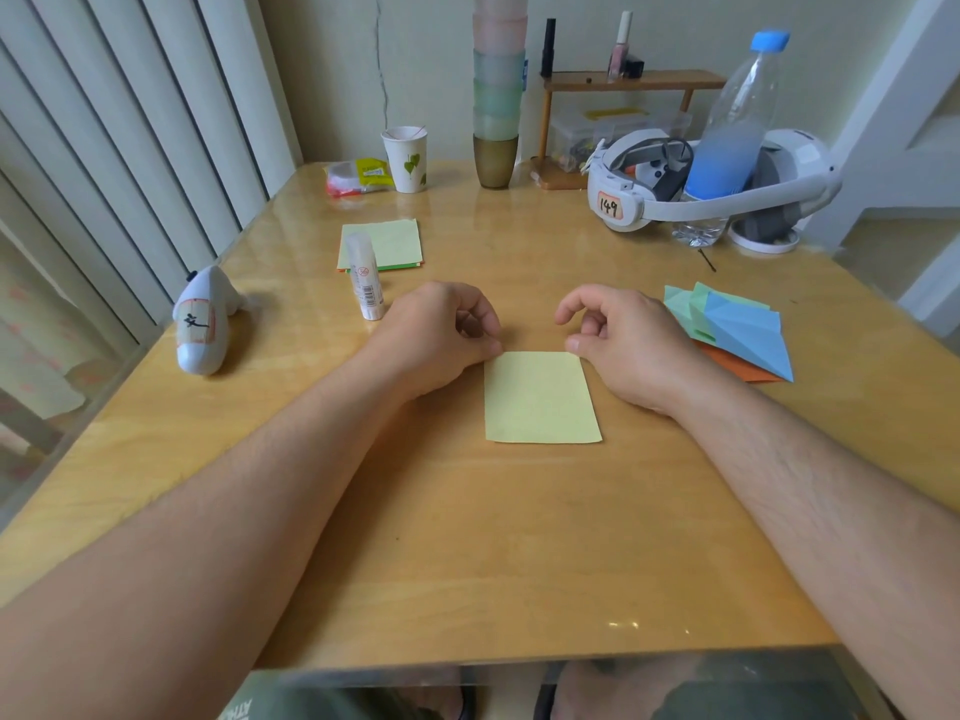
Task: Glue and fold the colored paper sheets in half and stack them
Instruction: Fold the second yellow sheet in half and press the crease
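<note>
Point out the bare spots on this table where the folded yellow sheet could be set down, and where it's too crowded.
Bare wood: the wide stretch between the yellow sheet and the table's near edge, and the middle strip between the paper stack and the headset. Crowded: the far edge, and the right side by the folded papers.

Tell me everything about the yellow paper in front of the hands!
The yellow paper is a plain pale rectangle, apparently already folded, lying flat on the wooden table. Its long sides run away from the person. The left hand touches its far left corner; the right hand touches its far right corner.
</note>
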